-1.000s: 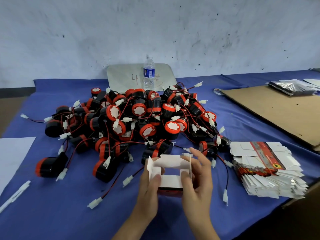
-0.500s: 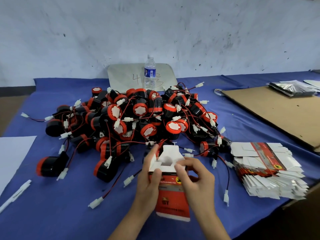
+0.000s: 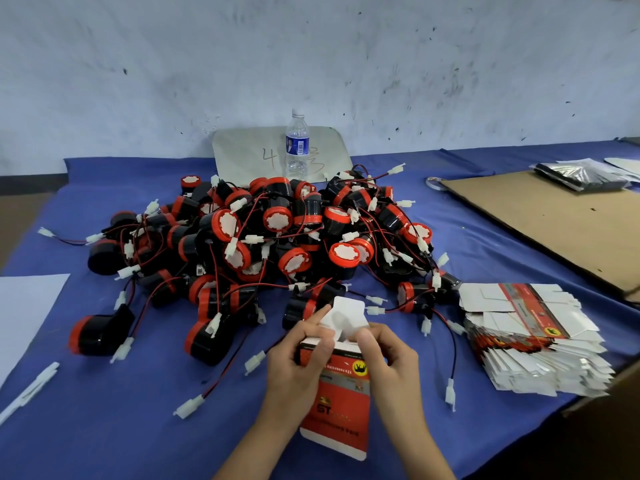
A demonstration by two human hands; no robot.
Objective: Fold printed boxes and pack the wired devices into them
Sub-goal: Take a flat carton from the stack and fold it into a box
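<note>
A red printed box [image 3: 341, 407] stands on end in front of me on the blue table, its white top flap [image 3: 346, 318] raised. My left hand [image 3: 299, 355] grips the box's left upper side, index finger against the flap. My right hand [image 3: 386, 353] pinches the flap's right edge at the top of the box. Behind them lies a big heap of black-and-red wired devices [image 3: 277, 237] with white connectors. A stack of flat printed boxes [image 3: 533, 337] lies at the right.
A water bottle [image 3: 297, 147] stands behind the heap against a grey board. A brown cardboard sheet [image 3: 554, 223] covers the right of the table, silver bags [image 3: 581, 174] beyond it. White paper [image 3: 24, 306] and a white pen [image 3: 27, 393] lie at the left.
The box has turned from an open white sleeve held flat into an upright red box. Both hands have moved onto its top, and the white flap has come up.
</note>
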